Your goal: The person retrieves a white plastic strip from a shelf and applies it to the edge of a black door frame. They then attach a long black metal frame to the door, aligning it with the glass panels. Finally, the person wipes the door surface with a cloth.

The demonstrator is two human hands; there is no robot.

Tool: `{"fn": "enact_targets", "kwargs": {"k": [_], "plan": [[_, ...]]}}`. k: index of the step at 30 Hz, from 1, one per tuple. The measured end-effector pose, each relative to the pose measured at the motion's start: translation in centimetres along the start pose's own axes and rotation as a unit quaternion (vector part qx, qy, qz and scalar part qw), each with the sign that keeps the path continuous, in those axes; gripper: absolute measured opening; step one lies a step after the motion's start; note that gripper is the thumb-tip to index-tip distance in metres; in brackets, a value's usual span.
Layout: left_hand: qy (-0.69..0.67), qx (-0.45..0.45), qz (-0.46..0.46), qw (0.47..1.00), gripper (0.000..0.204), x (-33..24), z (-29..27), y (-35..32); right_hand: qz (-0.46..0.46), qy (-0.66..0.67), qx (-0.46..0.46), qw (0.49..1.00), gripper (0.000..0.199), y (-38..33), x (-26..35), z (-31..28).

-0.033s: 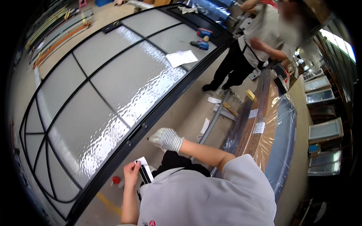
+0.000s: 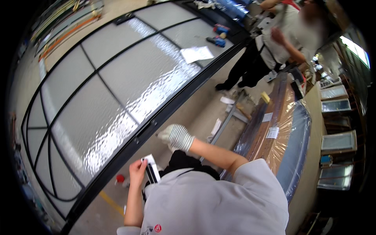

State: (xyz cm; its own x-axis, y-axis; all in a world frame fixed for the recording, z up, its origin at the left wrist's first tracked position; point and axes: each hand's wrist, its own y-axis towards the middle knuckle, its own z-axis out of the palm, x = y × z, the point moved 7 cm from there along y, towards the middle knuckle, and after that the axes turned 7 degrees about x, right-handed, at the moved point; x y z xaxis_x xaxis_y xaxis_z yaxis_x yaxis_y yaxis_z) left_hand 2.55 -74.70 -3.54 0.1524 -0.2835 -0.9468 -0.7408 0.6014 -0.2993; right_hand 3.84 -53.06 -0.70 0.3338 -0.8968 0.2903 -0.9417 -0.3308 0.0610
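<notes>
My bare left hand (image 2: 138, 170) pinches a white flat piece with black stripes (image 2: 152, 168) beside my body. A white work glove with grey stripes covers my right hand (image 2: 175, 136), which is held out with its fingers curled together. Whatever those fingers may hold is too small to make out. Just beyond both hands runs the black edge of a large framed glass panel (image 2: 117, 156). Its rippled pane (image 2: 129, 82) is divided by straight and curved black bars. Neither hand touches the panel.
A paper sheet (image 2: 196, 54) and a blue cordless drill (image 2: 216, 41) lie on the panel's far end, by another red-and-blue tool (image 2: 221, 29). A co-worker (image 2: 254, 58) stands far right. Film-wrapped profiles (image 2: 280, 145) lie to my right, beside a metal stand (image 2: 221, 129).
The view has shifted slightly, so the panel and its tools sit a little further right. My left hand still holds the striped piece; the co-worker's raised hand has shifted slightly.
</notes>
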Motion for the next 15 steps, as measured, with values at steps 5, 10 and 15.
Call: {"fn": "enact_targets", "kwargs": {"k": [5,10,15], "plan": [[-0.054,-0.058,-0.018,0.997,0.028,-0.1,-0.6,-0.1,-0.009,0.034,-0.086,0.996,0.021,1.2,-1.8,0.4],[-0.181,-0.131,-0.06,0.973,0.022,1.2,-1.6,-2.0,0.016,0.049,-0.097,0.994,0.021,2.7,-2.8,2.3],[-0.192,-0.158,-0.074,0.966,0.023,3.3,-2.3,-3.3,0.013,0.028,-0.116,0.993,0.021,3.0,-5.0,2.1]]}}
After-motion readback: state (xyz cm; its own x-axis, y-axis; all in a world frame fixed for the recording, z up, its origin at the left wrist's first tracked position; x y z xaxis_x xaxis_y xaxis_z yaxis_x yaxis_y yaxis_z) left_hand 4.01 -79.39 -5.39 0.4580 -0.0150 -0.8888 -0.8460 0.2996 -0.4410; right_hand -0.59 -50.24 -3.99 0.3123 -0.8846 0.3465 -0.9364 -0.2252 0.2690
